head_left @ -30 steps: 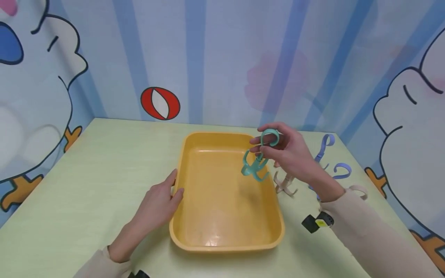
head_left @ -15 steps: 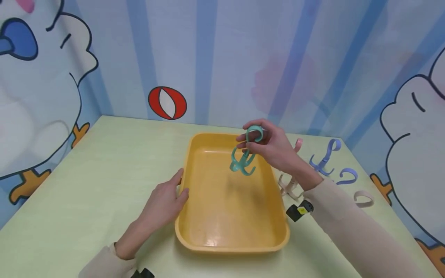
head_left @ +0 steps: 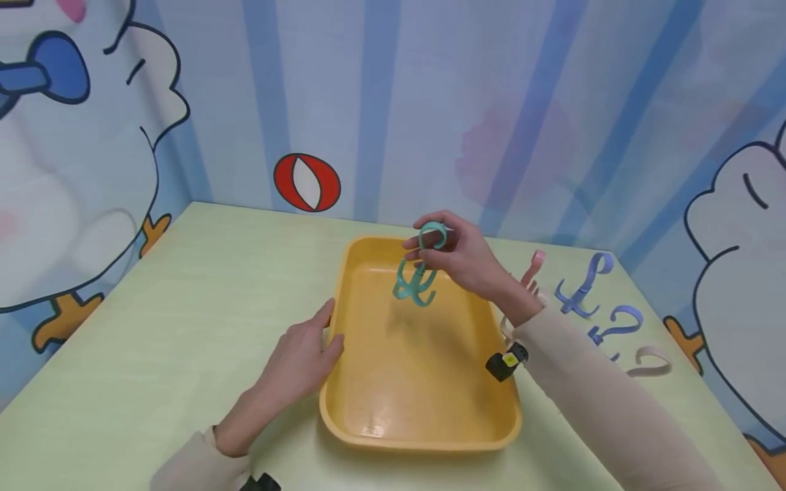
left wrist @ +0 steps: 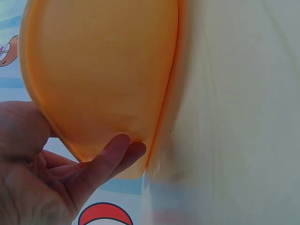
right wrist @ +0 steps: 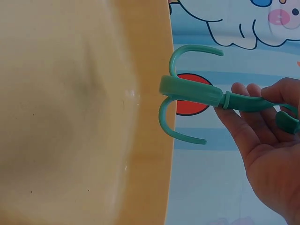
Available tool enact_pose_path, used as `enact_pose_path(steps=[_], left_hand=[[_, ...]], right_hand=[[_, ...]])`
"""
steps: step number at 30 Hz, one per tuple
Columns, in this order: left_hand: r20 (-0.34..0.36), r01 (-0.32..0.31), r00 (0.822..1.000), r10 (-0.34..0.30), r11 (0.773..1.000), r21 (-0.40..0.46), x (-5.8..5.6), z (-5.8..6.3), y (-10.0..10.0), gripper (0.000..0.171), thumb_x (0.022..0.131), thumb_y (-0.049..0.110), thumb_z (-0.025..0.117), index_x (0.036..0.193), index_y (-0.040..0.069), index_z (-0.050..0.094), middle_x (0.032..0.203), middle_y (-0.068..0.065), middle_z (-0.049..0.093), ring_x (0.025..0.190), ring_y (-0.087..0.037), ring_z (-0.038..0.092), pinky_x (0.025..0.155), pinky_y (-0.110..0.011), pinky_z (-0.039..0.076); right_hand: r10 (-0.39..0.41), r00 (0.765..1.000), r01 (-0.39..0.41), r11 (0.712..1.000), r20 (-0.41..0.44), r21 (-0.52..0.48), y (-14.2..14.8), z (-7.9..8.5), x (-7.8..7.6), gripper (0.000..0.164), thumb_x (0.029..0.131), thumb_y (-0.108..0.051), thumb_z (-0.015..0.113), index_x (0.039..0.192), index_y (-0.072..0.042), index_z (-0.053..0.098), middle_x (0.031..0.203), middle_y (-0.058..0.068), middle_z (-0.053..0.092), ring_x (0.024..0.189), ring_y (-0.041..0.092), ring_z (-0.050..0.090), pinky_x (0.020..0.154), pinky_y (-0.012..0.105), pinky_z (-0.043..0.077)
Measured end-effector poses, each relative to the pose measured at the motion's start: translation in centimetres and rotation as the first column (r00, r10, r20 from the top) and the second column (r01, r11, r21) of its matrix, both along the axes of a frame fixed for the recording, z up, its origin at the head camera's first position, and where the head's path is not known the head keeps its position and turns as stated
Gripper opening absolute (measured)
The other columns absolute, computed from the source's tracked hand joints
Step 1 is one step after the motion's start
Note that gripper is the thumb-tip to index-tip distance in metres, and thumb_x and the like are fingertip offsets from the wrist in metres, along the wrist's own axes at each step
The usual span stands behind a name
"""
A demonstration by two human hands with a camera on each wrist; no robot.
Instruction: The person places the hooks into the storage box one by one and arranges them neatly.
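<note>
In the head view my right hand pinches a green four-pronged hook by its stem, below the curled top. The hook hangs with its prongs down, above the far half of a yellow tray. The right wrist view shows the thumb and fingers around the hook's neck, its prongs free. My left hand holds the tray's left rim, thumb over the edge. From the left wrist view, the fingers lie along the tray's outer wall. Nothing lies inside the tray.
To the right of the tray, several similar hooks lie on the pale green table: a purple hook, a second purple hook, a beige hook and a pink hook. The right forearm partly covers this group. A patterned cloth wall stands behind.
My right hand has carried the green hook left, from near the tray's right side to over its middle. The left hand keeps its hold on the rim. The head view has turned slightly left.
</note>
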State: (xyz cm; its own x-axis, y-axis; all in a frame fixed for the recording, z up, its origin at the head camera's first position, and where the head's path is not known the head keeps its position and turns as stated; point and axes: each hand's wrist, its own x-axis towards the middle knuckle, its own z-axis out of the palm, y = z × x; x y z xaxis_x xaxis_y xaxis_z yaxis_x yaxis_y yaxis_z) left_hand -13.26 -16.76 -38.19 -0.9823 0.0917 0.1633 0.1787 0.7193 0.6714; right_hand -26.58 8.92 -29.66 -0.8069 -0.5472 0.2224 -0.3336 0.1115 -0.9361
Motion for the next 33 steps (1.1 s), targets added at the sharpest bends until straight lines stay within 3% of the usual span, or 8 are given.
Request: enact_pose_path(steps=[8,16,23,33], left_hand=[[0.015,-0.003,1.000,0.003,1.000,0.002,0.2,0.1,0.2,0.064,0.103,0.014,0.058,0.159,-0.008,0.037,0.142,-0.025,0.065,0.079,-0.017,0.066,0.066,-0.028,0.053],[0.033,-0.025,0.999,0.025,1.000,-0.003,0.3,0.0,0.3,0.065,0.103,0.015,0.059,0.160,-0.007,0.037,0.145,-0.024,0.064,0.090,-0.021,0.069,0.071,-0.031,0.055],[0.006,-0.017,1.000,0.017,1.000,0.001,0.1,-0.1,0.2,0.064,0.102,0.014,0.059,0.159,-0.007,0.038,0.144,-0.024,0.065,0.090,-0.022,0.070,0.073,-0.033,0.056],[-0.009,-0.019,1.000,0.020,1.000,0.015,0.1,-0.1,0.0,0.063,0.102,0.014,0.057,0.158,-0.008,0.040,0.143,-0.024,0.065,0.086,-0.021,0.068,0.071,-0.032,0.054]], right_hand=[[0.003,1.000,-0.003,1.000,0.015,0.020,-0.7,-1.0,-0.9,0.034,0.101,0.004,0.059,0.134,-0.002,0.057,0.116,0.012,0.078,0.111,0.031,0.076,0.089,0.037,0.063],[0.008,1.000,-0.008,0.999,0.013,0.036,-1.3,-1.5,-1.2,0.033,0.102,0.003,0.058,0.134,-0.002,0.057,0.118,0.014,0.077,0.113,0.033,0.075,0.089,0.036,0.062],[0.009,1.000,-0.010,0.999,0.016,0.034,-1.7,-1.7,-1.6,0.033,0.102,0.002,0.058,0.135,-0.001,0.056,0.117,0.012,0.077,0.112,0.029,0.076,0.091,0.035,0.062],[-0.003,1.000,0.003,0.999,0.005,0.043,-2.5,-1.8,-2.1,0.031,0.102,0.003,0.058,0.132,-0.003,0.058,0.120,0.018,0.076,0.117,0.040,0.072,0.093,0.038,0.061]])
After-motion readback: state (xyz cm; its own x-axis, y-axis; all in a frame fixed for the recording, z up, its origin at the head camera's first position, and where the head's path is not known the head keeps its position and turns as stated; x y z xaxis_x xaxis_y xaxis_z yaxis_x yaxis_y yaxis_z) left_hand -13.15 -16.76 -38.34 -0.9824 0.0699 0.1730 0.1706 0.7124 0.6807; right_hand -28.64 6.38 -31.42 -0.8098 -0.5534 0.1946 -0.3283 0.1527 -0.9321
